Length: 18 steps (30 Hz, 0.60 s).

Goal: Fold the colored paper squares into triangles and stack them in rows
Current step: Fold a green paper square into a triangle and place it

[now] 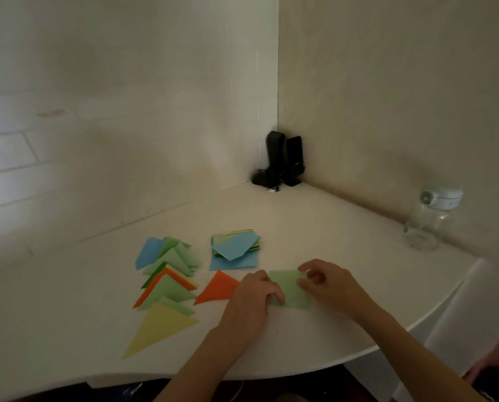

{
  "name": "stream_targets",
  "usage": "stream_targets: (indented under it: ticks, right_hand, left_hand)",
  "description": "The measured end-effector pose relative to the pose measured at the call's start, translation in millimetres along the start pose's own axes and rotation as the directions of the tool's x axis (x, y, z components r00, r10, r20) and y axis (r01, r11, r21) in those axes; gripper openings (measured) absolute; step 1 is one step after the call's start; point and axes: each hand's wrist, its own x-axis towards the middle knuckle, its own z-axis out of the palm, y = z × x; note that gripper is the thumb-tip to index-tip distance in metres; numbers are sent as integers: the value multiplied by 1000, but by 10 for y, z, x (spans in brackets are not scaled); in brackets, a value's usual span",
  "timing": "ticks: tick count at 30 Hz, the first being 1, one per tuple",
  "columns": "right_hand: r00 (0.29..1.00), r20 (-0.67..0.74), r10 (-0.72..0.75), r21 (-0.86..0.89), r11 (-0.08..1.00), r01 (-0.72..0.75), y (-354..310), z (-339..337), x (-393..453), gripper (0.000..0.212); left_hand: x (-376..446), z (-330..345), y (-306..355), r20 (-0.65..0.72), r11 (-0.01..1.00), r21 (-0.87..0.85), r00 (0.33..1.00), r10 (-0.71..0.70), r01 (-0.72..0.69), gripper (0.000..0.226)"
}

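Observation:
A light green paper square lies flat on the white table between my hands. My left hand presses its fingers on the sheet's left edge. My right hand pinches the sheet's upper right corner. An orange folded triangle lies just left of my left hand. Further left, a row of overlapping folded triangles in blue, green and orange ends with a large yellow triangle nearest me. A stack of unfolded squares, blue on top, sits behind the orange triangle.
Two black speakers with a cable stand in the far corner where the walls meet. A clear glass jar with a white lid stands at the right by the wall. The table's curved front edge runs close below my forearms.

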Motion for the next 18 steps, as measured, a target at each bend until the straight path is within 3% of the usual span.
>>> stream_targets:
  ticks: [6, 9, 11, 15, 18]
  right_hand:
    - [1000, -29, -12, -68, 998, 10, -117, -40, -58, 13]
    - [999, -44, 26, -76, 997, -30, -125, -49, -189, 13]
    - [998, -17, 57, -36, 998, -57, -113, -42, -276, 10]
    - [995, 97, 11, 72, 997, -18, -134, -20, -372, 25]
    - [995, 61, -73, -31, 997, 75, -132, -22, -343, 20]
  left_hand:
    - [-94, -27, 114, 40, 964, 253, 996, 81, -88, 22]
    - [-115, 9, 193, -8, 916, 396, 997, 79, -69, 53]
    - [-136, 42, 230, -53, 911, 408, 995, 88, -59, 65]
    - [-176, 122, 224, -79, 926, 372, 992, 96, -59, 43]
    - [-193, 118, 177, -109, 936, 348, 989, 97, -54, 35]
